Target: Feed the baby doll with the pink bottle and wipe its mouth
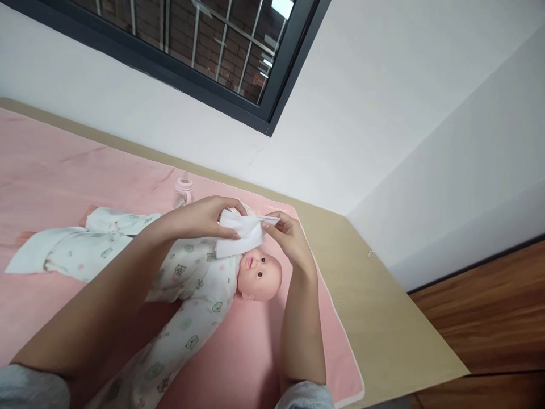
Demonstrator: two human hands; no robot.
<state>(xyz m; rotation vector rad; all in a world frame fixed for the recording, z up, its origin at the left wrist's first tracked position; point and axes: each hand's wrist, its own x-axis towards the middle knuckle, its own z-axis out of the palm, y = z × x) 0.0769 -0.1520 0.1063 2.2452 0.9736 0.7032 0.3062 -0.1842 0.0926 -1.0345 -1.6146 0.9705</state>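
Note:
A white tissue (240, 232) is stretched between my two hands, just above the chest and chin of a baby doll (260, 275). My left hand (208, 217) grips the tissue's left side between thumb and fingers. At its right corner, my right hand (284, 233) pinches it between thumb and fingertips. The doll lies on its back, head to the right, in white pyjamas (187, 270) printed with small green animals. My forearms pass over its body and beside its head. Part of the doll's far side is hidden behind my hands and the tissue.
A pink baby bottle (184, 190) stands behind the doll's body. Beneath is a pink mat (221, 363) with a white edge, on a pale wooden table (383, 329). A white wall (340, 113) and a dark-framed window (266, 113) are behind; brown wood panelling (489, 301) is at right.

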